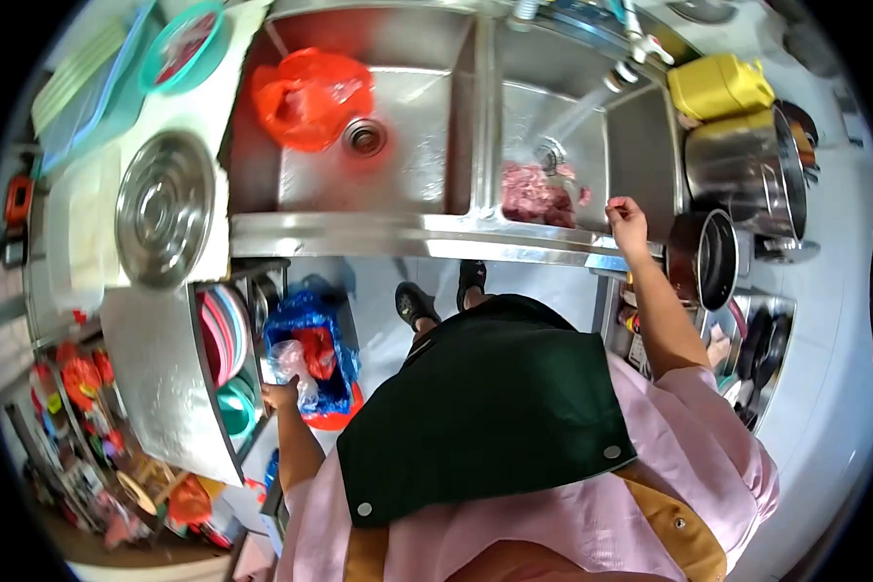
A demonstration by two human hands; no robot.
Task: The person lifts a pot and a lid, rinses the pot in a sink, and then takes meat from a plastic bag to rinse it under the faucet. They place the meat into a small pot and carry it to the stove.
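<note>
Right hand (629, 217): raised at the right edge of the right sink basin (640, 136), fingertips pinched on a small pink meat scrap (615, 202).

Left hand (281, 394): lowered beside the body, closed on crumpled clear plastic (299, 367) at the mouth of the blue-lined bin (306, 320).

The raw meat heap (533, 194) lies in the right basin, just left of the right hand and well apart from the left hand. It has no clear long axis. Tap (632, 50) water falls near it.

The left basin holds an orange plastic bag (310, 95). A steel pot (747, 167) stands on the worktop (849, 320) to the right.
</note>
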